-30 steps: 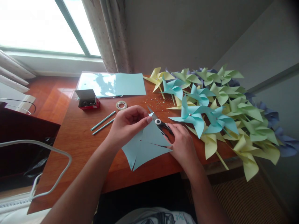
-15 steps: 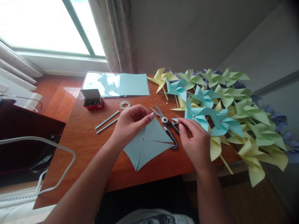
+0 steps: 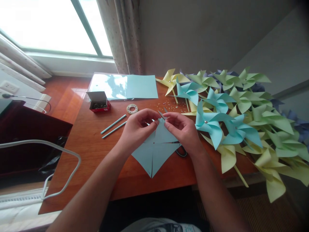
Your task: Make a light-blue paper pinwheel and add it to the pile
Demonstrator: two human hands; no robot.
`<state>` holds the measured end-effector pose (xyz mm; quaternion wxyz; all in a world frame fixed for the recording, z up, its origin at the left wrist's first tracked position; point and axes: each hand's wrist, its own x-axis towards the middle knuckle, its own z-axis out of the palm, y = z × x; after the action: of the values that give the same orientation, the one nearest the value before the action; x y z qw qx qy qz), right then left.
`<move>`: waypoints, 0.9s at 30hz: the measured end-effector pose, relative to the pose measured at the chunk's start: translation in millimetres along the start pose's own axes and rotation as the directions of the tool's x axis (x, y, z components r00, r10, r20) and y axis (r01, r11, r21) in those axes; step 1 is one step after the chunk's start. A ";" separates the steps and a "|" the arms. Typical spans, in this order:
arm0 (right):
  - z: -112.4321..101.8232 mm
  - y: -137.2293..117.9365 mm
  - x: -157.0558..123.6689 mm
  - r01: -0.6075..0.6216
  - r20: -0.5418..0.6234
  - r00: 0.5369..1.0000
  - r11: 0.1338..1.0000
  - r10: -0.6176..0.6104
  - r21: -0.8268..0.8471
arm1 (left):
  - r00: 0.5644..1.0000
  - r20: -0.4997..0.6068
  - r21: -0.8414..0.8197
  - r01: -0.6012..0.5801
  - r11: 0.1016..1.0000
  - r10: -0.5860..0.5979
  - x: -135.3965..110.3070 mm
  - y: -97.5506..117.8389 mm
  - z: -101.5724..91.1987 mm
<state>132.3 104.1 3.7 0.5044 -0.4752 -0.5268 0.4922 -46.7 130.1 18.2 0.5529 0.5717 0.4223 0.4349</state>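
Observation:
A light blue paper square [image 3: 156, 154] has slits cut in from its corners and a small hole at its centre. My left hand [image 3: 141, 130] pinches its far corner between thumb and forefinger. Close beside it, my right hand [image 3: 184, 132] is closed with thumb and fingertips at the same corner, on the other side of a slit. Scissors [image 3: 161, 114] lie partly under the paper and my right hand; only the blades and part of a handle show.
Two blue paper sticks [image 3: 113, 124] and a tape roll [image 3: 132, 109] lie to the left. Behind them are an open red box [image 3: 99, 102] of small metal pieces and blue sheets [image 3: 142, 86]. Finished pinwheels [image 3: 217, 103] crowd the right. A white cable [image 3: 78, 158] loops at the left edge.
My right hand has moved left from beside the scissors to the paper's far corner, meeting my left hand. The view has shifted slightly, and the paper has turned a little.

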 end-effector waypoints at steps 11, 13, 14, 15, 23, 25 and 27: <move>3.2 2.9 -4.6 0.039 0.034 0.999 0.993 -0.035 -0.115 | 1.000 0.028 0.040 0.006 0.999 -0.007 -2.4 4.9 3.9; 4.0 1.0 -4.8 0.034 0.020 0.999 0.993 -0.032 -0.115 | 0.999 0.040 0.039 0.010 0.999 -0.011 -2.7 4.9 5.4; 4.2 0.0 -4.8 0.029 0.015 1.000 0.993 -0.027 -0.115 | 0.999 0.042 0.041 0.005 0.999 -0.007 -2.7 5.0 6.0; 4.3 -0.8 -4.7 0.023 0.011 1.000 0.993 -0.022 -0.113 | 0.999 0.037 0.047 -0.003 0.999 0.001 -2.5 5.0 6.2; -1.5 1.7 -3.3 -0.035 -0.150 0.988 0.999 0.038 0.027 | 0.992 -0.124 0.031 -0.033 0.999 0.037 1.1 7.0 -0.7; -3.6 3.5 -2.4 -0.037 -0.232 0.970 0.990 0.069 0.138 | 0.989 -0.144 0.009 -0.032 0.999 0.033 1.4 7.2 -2.5; -5.6 4.2 -1.3 -0.046 -0.290 0.950 0.971 0.115 0.234 | 0.988 -0.154 0.002 -0.020 1.000 0.020 1.6 7.0 -3.3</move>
<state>137.9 103.3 -0.6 0.6087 -0.5057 -0.3648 0.4905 -49.5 132.3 25.3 0.5141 0.5406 0.4581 0.4834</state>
